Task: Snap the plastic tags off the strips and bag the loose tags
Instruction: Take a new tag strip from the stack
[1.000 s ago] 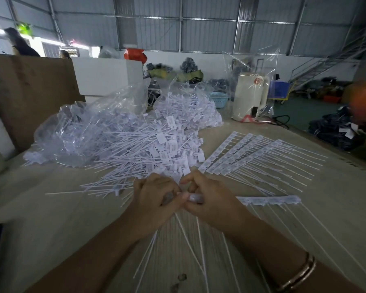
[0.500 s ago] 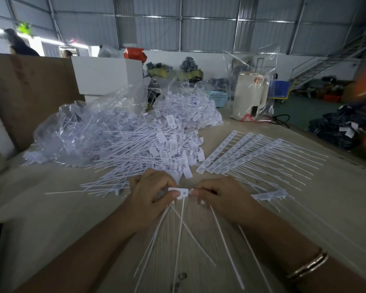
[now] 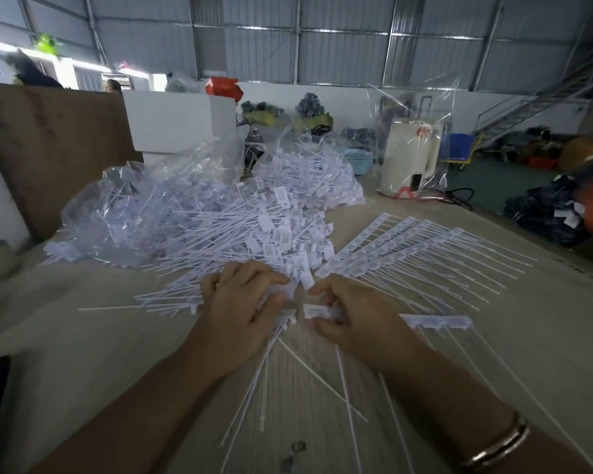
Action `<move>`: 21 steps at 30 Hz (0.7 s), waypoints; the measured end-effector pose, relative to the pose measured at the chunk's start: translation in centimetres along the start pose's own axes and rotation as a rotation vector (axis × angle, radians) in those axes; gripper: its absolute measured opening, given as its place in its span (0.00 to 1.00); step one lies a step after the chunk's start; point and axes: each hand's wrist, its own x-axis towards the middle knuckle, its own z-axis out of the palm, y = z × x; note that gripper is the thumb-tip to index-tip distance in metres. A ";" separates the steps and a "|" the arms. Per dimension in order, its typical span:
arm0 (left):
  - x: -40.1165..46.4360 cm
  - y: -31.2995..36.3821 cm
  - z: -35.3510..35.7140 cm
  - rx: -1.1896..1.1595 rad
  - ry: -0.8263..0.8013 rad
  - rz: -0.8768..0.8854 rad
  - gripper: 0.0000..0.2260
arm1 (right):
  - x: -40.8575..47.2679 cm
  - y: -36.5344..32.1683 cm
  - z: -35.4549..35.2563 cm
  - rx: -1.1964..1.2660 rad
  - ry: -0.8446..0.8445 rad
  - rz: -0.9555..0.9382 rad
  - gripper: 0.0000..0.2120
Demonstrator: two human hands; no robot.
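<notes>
Tags strip (image 3: 435,322) runs rightward from right hand (image 3: 353,316), which pinches its near end. Left hand (image 3: 243,302) grips a snapped tag (image 3: 286,318) just beside.

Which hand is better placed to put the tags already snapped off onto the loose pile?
Left. The left hand grips the snapped-off tags and lies right beside the loose pile. The right hand holds the remaining strip, farther from the pile.

Corrugated metal walls (image 3: 339,39) fill the frame's top; a metal staircase (image 3: 541,100) rises upper right; daylight glows upper left.
</notes>
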 end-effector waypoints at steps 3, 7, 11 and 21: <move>-0.1 1.2 0.6 -0.077 -0.073 0.019 0.21 | 0.2 -0.6 0.8 0.036 0.026 -0.069 0.15; 0.1 1.7 0.9 -0.087 -0.148 -0.036 0.25 | 0.0 0.1 -0.4 0.087 -0.024 -0.044 0.14; 0.0 0.7 0.6 -0.145 -0.156 -0.129 0.26 | -0.4 1.6 -1.7 -0.051 -0.096 0.024 0.11; -0.4 -0.1 0.6 -0.167 -0.230 -0.010 0.09 | -0.3 1.1 -0.4 -0.274 -0.068 -0.089 0.11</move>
